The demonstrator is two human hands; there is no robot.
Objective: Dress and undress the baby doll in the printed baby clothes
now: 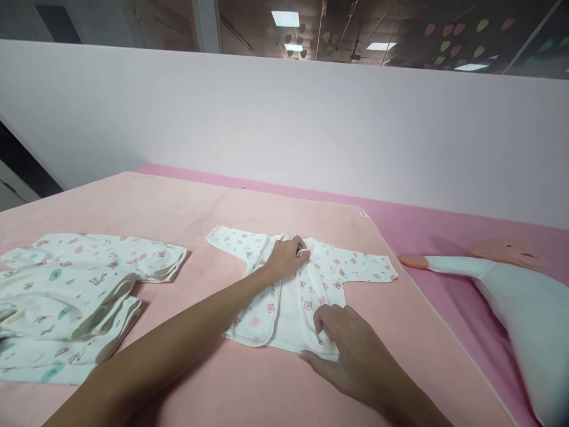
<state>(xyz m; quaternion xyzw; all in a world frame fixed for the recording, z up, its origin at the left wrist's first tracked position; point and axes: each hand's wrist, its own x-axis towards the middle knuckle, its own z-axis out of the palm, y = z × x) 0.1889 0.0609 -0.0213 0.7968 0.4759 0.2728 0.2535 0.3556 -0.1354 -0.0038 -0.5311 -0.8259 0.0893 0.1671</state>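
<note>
A small white baby shirt (pixel 320 274) printed with pink bears is spread flat, its sleeves stretched to both sides and its front parted. At its neckline, my left hand (pixel 287 258) has its fingers curled together on the collar cloth. Over the lower right front panel is my right hand (pixel 351 350), thumb apart from the bent fingers, the fingertips at the cloth near the hem. My left forearm crosses over the shirt's left panel and hides part of it.
A stack of folded printed baby clothes (pixel 89 284) lies at the left on the pink blanket (pixel 195 379). At the right, a doll in white clothing (pixel 524 308) lies on the darker pink sheet (pixel 400 225). A white partition (pixel 284 130) rises behind.
</note>
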